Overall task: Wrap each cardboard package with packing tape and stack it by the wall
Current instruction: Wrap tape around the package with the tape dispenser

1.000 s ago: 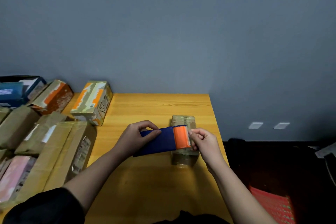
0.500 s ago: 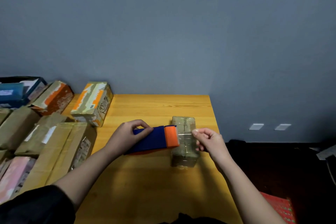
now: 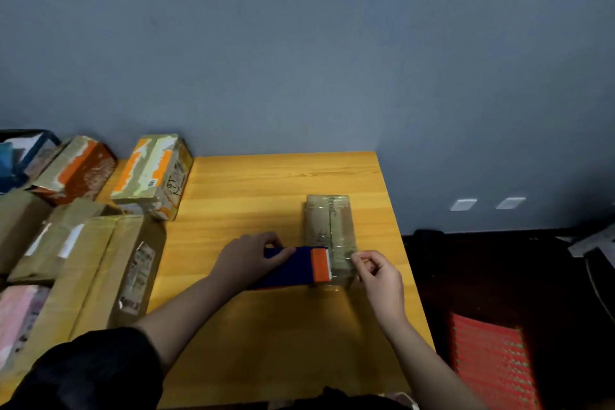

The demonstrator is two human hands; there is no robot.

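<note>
I'm looking down at the wooden table, where the small cardboard package, glossy with clear tape, lies near the right edge. My left hand grips the blue tape dispenser, its fingers curled over the top, the orange end right against the package's near left side. My right hand sits at the package's near right corner with thumb and fingers pinched together; it looks like clear tape between them, though I can't quite tell. Off to the left, wrapped boxes crowd the table, and two orange-printed ones stand by the grey wall.
</note>
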